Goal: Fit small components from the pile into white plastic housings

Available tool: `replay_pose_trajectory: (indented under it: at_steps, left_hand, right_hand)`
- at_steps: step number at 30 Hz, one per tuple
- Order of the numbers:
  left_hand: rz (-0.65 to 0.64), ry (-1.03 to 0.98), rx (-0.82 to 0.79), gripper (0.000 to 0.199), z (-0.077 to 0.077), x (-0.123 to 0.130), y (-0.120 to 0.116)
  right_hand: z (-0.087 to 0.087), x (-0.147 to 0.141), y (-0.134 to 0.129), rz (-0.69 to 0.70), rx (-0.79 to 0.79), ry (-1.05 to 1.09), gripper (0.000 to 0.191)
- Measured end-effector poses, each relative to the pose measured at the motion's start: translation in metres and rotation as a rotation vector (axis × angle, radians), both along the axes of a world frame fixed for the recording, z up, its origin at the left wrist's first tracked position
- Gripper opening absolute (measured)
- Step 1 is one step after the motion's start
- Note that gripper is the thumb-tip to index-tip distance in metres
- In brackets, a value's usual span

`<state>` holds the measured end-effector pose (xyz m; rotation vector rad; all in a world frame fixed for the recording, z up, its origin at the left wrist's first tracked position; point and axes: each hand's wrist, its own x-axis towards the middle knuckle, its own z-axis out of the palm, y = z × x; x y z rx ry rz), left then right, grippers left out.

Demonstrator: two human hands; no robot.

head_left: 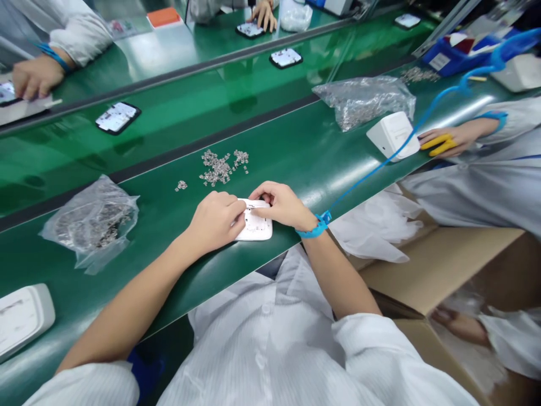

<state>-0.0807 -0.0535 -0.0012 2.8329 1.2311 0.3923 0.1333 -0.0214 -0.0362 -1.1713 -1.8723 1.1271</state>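
A white plastic housing (pixel 258 230) with rounded corners and small slots lies on the green bench in front of me. My left hand (pixel 214 221) grips its left side, fingers curled and thumb along the edge. Over the upper right part of the housing, my right hand (pixel 284 206) has thumb and fingers bent together in a pinch; whatever is between them is too small to make out. Just beyond my hands lies a loose pile of small shiny metal pieces (pixel 217 169), with a smaller cluster of them (pixel 181 185) to its left.
Clear bags of metal parts lie left (pixel 95 220) and right (pixel 366 101). A blue coiled cord (pixel 380 163) runs from my right wristband. Beyond, a green belt (pixel 177 118) carries white-and-black panels. Co-workers' hands are around; an open cardboard box (pixel 439 265) stands at right.
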Motion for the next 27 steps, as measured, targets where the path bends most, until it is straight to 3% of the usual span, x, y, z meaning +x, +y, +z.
replay_pose_trajectory:
  at_steps: [2,6,12,15,20,23,27]
  left_hand:
    - [0.011,0.027,0.004,0.026,0.001,0.000,-0.001]
    - [0.042,0.088,0.006,0.029,0.003,0.000,-0.002]
    - [0.093,0.115,-0.073,0.028,0.008,-0.002,-0.001]
    - [0.122,0.122,-0.105,0.029,0.010,-0.002,0.001]
    - [0.190,0.144,-0.112,0.030,0.011,-0.001,0.000]
    - [0.206,0.145,-0.105,0.030,0.010,0.000,-0.001]
    - [0.211,0.131,-0.081,0.029,0.009,0.001,-0.001]
  right_hand:
    - [0.002,-0.001,0.020,0.001,-0.017,0.008,0.018]
    - [0.002,-0.021,0.065,-0.232,0.168,-0.254,0.008]
    - [-0.011,-0.050,0.095,-0.208,0.294,-0.660,0.008]
    - [-0.016,-0.050,0.092,-0.189,0.312,-0.768,0.013]
    - [-0.012,-0.034,0.076,-0.163,0.360,-0.742,0.016]
    - [-0.007,-0.019,0.058,-0.197,0.383,-0.595,0.014]
    - [-0.002,-0.001,0.024,-0.166,0.318,-0.197,0.011]
